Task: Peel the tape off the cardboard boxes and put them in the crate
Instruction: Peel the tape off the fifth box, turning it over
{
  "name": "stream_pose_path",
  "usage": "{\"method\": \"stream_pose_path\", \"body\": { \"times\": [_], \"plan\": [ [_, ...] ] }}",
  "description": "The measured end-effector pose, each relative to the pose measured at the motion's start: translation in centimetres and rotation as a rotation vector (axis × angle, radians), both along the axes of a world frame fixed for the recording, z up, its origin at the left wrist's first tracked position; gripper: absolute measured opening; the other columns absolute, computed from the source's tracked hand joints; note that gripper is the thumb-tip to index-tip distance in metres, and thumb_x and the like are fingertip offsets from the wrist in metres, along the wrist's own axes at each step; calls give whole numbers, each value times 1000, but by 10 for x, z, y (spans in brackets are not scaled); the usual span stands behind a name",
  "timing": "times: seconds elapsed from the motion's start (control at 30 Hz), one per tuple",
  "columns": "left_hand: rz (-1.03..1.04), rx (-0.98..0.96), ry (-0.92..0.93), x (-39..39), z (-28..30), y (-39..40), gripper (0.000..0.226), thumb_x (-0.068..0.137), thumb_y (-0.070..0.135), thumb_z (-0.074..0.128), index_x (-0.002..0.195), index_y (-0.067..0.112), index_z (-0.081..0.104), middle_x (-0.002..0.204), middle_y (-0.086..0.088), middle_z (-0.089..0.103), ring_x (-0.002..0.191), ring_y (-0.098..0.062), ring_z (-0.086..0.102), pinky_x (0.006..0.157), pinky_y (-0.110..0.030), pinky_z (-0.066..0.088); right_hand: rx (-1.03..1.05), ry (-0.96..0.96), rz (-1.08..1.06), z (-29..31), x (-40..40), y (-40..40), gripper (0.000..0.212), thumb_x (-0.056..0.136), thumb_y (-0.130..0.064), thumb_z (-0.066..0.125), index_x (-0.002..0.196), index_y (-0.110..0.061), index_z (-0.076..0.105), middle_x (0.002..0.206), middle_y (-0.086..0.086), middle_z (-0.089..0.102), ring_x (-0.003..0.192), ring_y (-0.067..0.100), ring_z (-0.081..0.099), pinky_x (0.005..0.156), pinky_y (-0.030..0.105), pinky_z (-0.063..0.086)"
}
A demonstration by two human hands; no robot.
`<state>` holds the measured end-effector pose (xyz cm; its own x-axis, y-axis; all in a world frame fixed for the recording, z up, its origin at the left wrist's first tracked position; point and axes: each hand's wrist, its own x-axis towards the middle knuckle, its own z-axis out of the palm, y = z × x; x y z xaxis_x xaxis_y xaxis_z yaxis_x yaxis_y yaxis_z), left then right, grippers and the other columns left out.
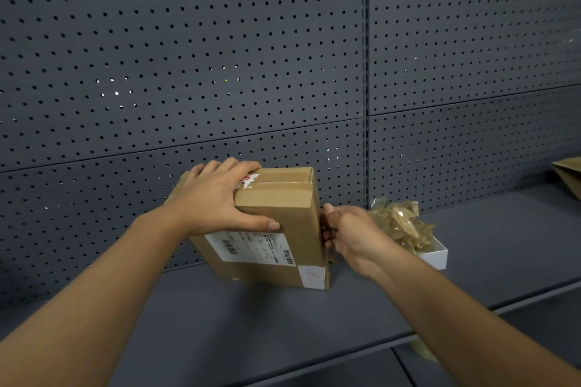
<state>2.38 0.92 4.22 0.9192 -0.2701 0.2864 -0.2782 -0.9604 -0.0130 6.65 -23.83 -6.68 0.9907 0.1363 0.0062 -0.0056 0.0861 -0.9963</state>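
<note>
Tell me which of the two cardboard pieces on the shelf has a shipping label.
The cardboard box at the centre, gripped by the left hand and picked at by the right hand, has a white barcode label. The brown cardboard piece at far right shows none.

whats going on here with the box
A person is working on a cardboard box tilted on edge on a grey shelf. The left hand holds its top corner steady, while the right hand picks at its right side. Peeled tape scraps fill a white tray behind.
</note>
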Motion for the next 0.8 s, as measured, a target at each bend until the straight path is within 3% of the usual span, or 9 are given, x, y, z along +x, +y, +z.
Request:
{"method": "stream_pose_path", "body": {
  "times": [0.13,0.2,0.3,0.37,0.63,0.8],
  "plan": [
    [7,-14,4,-1,0,-2,124,46,113,40,152,50,28,134,26,41,130,-12,39,118,-48,27,-53,-111,-107,2,-5,1,39,110,-34,45,108,-1,64,91,14,67,77,24,58,67,36,48],
    [10,-16,4,-2,0,-2,124,46,112,41,152,50,27,134,26,41,130,-12,38,118,-48,26,-34,-142,-146,5,-8,-1,41,110,-33,48,105,5,63,86,13,66,75,25,57,65,36,46],
    [11,-12,5,-3,0,-3,124,46,113,40,152,50,27,135,26,41,130,-12,38,119,-49,26,92,-107,-33,7,-12,-4,44,104,-37,60,103,7,65,90,16,64,79,28,55,65,34,46],
    [13,-10,10,-2,0,-3,124,45,113,40,152,50,26,135,26,41,130,-12,37,119,-49,26,145,-48,25,8,-15,-5,31,103,-32,63,98,-2,67,92,16,62,78,25,54,63,29,47],
    [17,-8,14,-2,0,-3,123,44,114,39,150,52,27,128,28,38,128,-12,38,120,-52,26,183,40,15,9,-16,-2,19,105,-21,59,95,-6,65,78,6,56,63,13,47,55,23,42],
    [23,-14,21,-1,2,-4,127,41,115,38,150,51,28,127,29,38,128,-12,38,119,-52,26,118,-57,-93,6,-26,8,24,107,-24,55,98,-5,68,83,9,59,70,15,47,64,28,41]
  ]
}}
